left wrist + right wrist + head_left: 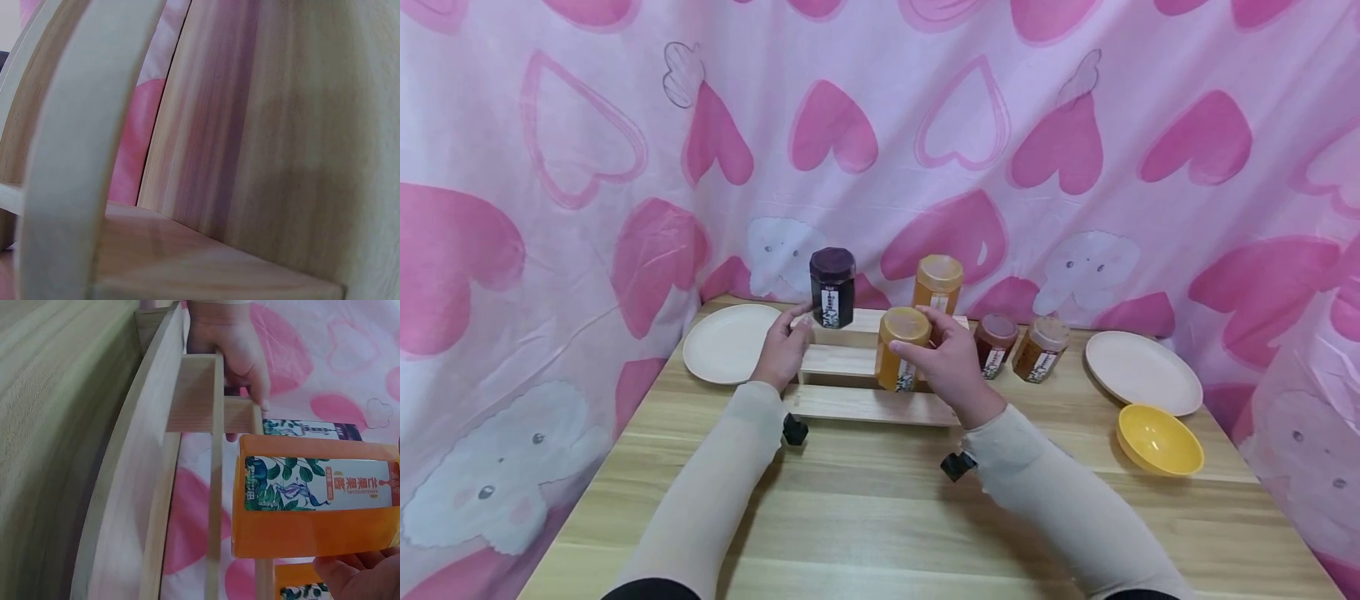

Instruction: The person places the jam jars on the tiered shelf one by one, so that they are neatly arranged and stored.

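Observation:
A jar of orange mango jam [901, 354] with a yellow lid is gripped upright by my right hand [951, 362], thumb on the near side. It is in front of the top step of a stepped wooden rack [872, 404]; whether it touches a lower step I cannot tell. In the right wrist view the labelled jar [312, 534] fills the right side. My left hand [784, 350] holds the rack's left end, thumb by the top step [240, 359]. A dark purple jar [832, 287] stands on the top step's left, and another orange jar [937, 279] on its right.
Right of the rack stand a dark red jar [996, 343] and a brown jar [1041, 350]. One pale plate [730, 342] lies at the left, another [1142, 371] at the right, beside a yellow bowl [1160, 442]. A pink heart-patterned curtain [880, 192] hangs behind the table.

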### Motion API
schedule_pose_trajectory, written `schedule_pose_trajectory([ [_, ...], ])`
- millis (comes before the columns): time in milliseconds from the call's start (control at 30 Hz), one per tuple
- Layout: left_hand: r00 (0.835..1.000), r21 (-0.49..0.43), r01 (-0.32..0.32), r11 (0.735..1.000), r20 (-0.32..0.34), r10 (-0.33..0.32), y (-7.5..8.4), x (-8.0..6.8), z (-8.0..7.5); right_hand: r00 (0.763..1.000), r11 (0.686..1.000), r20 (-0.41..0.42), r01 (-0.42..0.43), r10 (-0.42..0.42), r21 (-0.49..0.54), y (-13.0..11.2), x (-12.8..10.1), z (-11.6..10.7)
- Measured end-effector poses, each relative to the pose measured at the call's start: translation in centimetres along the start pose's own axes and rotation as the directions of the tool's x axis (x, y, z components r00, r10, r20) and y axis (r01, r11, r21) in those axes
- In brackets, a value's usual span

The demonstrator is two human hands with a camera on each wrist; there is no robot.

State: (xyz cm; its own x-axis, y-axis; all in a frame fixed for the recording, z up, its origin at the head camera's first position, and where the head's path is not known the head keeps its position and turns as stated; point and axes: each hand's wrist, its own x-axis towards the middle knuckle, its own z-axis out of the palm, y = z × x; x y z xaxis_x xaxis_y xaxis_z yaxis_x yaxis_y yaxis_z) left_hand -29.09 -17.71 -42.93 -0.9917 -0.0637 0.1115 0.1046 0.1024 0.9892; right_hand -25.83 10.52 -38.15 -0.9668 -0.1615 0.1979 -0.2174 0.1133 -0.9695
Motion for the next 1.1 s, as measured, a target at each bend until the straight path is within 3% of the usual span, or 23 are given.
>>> schedule_pose_trajectory([
  [533,1.000,0.013,0.024,1.000,0.006,-0.024,0.1,0.1,-0.1,0.993,0.998,-0.114,0.022,-0.029,-0.066,0.4,1.3,2.7],
  [800,0.999,0.035,0.013,0.999,-0.035,-0.012,-3.1,1.8,-0.1,0.982,0.987,-0.187,-0.040,0.011,-0.155,0.0,1.3,4.0],
  [1100,0.998,0.046,-0.035,0.998,-0.049,0.037,-3.3,1.7,0.1,0.972,0.992,-0.233,-0.011,-0.019,-0.129,0.3,1.2,4.8],
])
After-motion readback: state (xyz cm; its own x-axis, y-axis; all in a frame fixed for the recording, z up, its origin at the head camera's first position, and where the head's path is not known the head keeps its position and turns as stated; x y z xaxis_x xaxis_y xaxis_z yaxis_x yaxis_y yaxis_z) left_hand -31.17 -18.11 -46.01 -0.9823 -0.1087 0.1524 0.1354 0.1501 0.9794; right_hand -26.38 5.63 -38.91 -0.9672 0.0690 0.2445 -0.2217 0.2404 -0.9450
